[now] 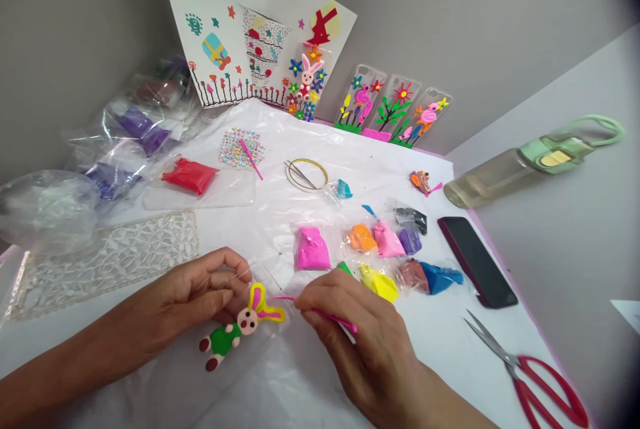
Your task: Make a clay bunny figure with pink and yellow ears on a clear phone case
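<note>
A small clay bunny with a green body, pink face and yellow-and-pink ears lies on a clear phone case on the white table. My left hand curls round the case edge just above the bunny, fingers closed on it. My right hand pinches a thin pink modelling tool, whose tip touches the bunny's ear.
Several bags of coloured clay lie beyond my right hand. A black phone, red-handled scissors and a green-capped bottle are to the right. A textured clear tray, red clay bag, rhinestone sheet and decorated cases sit further back.
</note>
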A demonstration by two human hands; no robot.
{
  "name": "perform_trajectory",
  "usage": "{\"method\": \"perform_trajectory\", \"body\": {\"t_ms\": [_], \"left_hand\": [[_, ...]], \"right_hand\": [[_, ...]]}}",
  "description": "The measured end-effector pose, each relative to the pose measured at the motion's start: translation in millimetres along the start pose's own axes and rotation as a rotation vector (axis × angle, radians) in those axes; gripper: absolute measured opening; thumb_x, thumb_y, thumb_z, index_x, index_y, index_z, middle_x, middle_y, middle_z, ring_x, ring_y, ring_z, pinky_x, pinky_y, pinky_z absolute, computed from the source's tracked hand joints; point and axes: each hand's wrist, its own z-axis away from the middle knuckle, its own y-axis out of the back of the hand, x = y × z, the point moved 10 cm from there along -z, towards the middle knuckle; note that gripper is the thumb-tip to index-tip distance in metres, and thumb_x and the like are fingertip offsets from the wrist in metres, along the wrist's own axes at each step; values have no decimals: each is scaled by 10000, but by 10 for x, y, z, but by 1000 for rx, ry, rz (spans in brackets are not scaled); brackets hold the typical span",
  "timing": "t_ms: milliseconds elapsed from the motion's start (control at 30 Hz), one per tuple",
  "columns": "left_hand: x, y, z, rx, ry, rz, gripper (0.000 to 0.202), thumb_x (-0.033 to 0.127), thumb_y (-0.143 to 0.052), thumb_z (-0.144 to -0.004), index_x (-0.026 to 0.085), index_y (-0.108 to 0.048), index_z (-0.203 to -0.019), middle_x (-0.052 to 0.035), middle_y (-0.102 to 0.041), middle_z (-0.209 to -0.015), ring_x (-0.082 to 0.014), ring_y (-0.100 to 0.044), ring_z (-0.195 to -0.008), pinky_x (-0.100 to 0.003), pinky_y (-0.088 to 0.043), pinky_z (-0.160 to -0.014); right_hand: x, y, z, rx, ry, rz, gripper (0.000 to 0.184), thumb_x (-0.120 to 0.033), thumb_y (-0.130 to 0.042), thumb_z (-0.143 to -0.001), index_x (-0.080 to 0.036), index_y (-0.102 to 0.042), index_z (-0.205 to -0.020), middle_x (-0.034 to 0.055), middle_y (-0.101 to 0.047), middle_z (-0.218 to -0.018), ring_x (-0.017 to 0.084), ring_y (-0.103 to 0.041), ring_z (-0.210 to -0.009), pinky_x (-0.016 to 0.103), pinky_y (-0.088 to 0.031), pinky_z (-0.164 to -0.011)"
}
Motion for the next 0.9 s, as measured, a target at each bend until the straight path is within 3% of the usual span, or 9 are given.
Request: {"method": "perform_trajectory", "body": {"t_ms": [133,367,633,800,900], "left_hand": [[-14,35,4,24,-6,-48,167,432,-528,-1011,279,-554,-1073,16,-620,-912,-141,-597,-802,-235,-531,-660],[-45,79,11,37,-14,-93,196,446,-525,-1003,271,-558,-1085,-9,-623,-935,-181,-611,-844,-273,-537,-693],[-44,92,10,38,-3,-144,202,436,-533,-996,255,-564,-1082,-27,-644,-956,-207,-631,-888,-284,-533,-708],[-59,22,19,7,33,-64,182,423,-512,-1013,260,-530,-1091,-14,-650,-944,-186,-629,-853,-273,-520,-681],[-44,-5,19,-2,37,-58,190,438,-499,-1016,256,-516,-1072,-3,-658,-898,-143,-575,-715,-243,-497,-605]], "right_hand": [[-51,-40,10,-35,33,12,179,-49,-504,-979,-158,-584,-1095,59,-663,-909,138,-584,-797,210,-503,-725],[-135,-114,38,-137,94,52,336,59,-432,-898,-146,-571,-1125,66,-677,-924,155,-591,-832,235,-516,-754],[-179,-218,55,-303,134,96,228,-102,-383,-1039,-138,-592,-1120,84,-693,-967,164,-614,-836,262,-521,-751],[-155,-103,40,-231,106,68,254,-40,-413,-998,-152,-566,-1167,83,-688,-1001,169,-625,-902,274,-537,-796],[-152,-65,32,-187,110,58,270,-8,-444,-963,-155,-550,-1163,86,-694,-992,176,-627,-902,283,-543,-792]]}}
